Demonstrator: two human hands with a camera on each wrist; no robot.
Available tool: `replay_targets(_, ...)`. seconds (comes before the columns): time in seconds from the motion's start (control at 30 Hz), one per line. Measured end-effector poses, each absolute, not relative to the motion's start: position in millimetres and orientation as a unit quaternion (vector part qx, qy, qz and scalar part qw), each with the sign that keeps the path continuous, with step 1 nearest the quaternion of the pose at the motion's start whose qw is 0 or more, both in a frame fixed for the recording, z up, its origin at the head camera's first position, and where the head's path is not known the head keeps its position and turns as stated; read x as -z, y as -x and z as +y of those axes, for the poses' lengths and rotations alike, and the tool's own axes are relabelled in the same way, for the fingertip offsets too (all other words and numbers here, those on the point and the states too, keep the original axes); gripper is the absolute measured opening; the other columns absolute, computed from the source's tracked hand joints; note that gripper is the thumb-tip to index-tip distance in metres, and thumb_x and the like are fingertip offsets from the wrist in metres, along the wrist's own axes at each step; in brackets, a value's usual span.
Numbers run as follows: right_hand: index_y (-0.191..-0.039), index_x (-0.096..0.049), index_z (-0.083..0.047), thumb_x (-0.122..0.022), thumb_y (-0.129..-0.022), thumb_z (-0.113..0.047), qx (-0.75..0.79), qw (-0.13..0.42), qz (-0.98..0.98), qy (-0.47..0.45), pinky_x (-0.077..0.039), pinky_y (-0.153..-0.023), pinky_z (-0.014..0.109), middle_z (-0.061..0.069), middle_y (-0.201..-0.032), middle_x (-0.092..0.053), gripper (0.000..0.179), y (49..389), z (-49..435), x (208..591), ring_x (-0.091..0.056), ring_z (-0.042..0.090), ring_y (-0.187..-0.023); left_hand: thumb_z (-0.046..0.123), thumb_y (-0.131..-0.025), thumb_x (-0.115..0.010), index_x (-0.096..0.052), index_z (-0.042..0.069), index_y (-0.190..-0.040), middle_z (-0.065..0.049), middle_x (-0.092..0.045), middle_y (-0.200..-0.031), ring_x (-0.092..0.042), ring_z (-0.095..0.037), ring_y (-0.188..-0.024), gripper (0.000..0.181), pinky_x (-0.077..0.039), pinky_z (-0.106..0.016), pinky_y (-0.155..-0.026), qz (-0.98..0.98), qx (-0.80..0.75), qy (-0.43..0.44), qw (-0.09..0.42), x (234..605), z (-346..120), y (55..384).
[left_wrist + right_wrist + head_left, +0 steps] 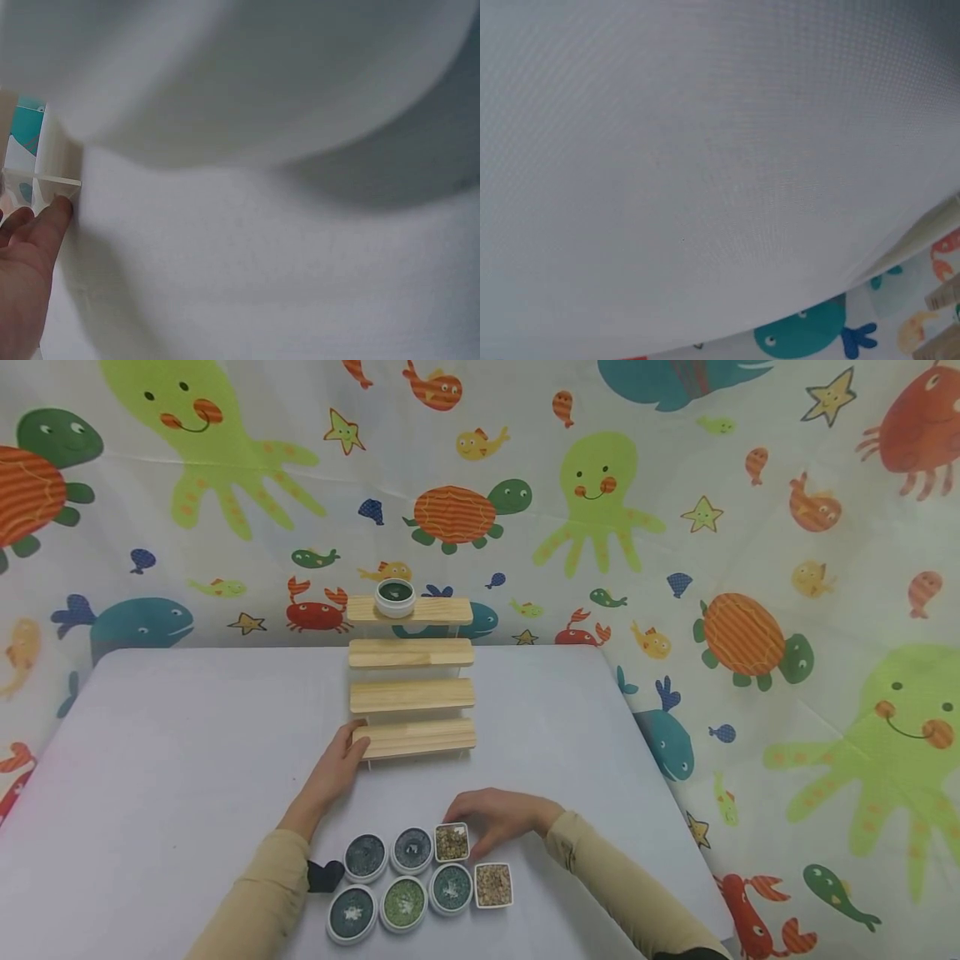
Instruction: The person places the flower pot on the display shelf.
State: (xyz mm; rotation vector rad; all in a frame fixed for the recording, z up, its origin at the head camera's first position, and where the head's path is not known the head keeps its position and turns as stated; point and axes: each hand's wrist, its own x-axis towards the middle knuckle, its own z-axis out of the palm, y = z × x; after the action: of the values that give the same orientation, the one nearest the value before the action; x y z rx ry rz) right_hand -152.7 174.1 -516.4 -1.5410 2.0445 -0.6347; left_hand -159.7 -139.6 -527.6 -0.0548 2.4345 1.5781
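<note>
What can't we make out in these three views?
Head: left hand, some fingers hidden by the bottom shelf.
Head: right hand, fingertip contact on the farther square pot too small to judge.
Head: black object, partly hidden by the left sleeve.
Left wrist: pale shape, blurred, cut off by top edge.
Right wrist: hand out of frame; white surface fills most.

White table [540, 727]: flat surface, rounded far corners. Patterned fabric backdrop [517, 385]: hung behind the far edge, visible beyond the left and right edges. Printed thereon: orange-shelled turtle [453, 515] and green octopus [600, 458] above the far edge; teal whale [667, 742] beside the right edge; red crab [750, 914] beyond the right edge, toward the near corner
</note>
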Motion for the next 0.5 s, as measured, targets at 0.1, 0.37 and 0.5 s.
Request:
replay_targets(0.1, -0.127, -0.059, -0.011, -0.084, -0.079, -0.032, 0.237, 0.248, 0.75, 0.566, -0.037, -0.107, 0.018, -0.001, -0.126, -0.061, 0.059, 151.9, 174.3, 518.0, -0.052, 0.003, -0.12, 0.039, -0.107, -0.033, -0.015, 0.004, -0.155, -0.025, -0.017, -0.158, -0.012, -0.04, -0.147, 0.062, -0.012, -0.056, -0.119, 0.833, -0.54, 0.02, 0.12, 527.7, -139.3, 159.8)
replay_targets(0.37, -0.126, -0.059, -0.011, -0.083, -0.079, -0.033, 0.244, 0.247, 0.749, 0.565, -0.037, -0.106, 0.018, -0.002, -0.125, -0.061, 0.057, 151.1, 175.1, 521.4, -0.052, 0.002, -0.12, 0.039, -0.107, -0.033, -0.015, 0.004, -0.155, -0.025, -0.018, -0.158, -0.013, -0.04, -0.147, 0.062, -0.013, -0.055, -0.119, 0.833, -0.539, 0.022, 0.12, 527.7, -138.9, 159.8)
replay_targets(0.5, -0.127, -0.058, -0.011, -0.082, -0.08, -0.032, 0.24, 0.244, 0.75, 0.566, -0.037, -0.106, 0.017, -0.001, -0.126, -0.061, 0.056, 151.0, 175.7, 521.4, -0.052, 0.003, -0.12, 0.037, -0.107, -0.033, -0.015, 0.003, -0.155, -0.026, -0.018, -0.158, -0.013, -0.041, -0.146, 0.061, -0.013, -0.055, -0.119, 0.83, -0.545, 0.021, 0.12, 526.9, -138.6, 159.8)
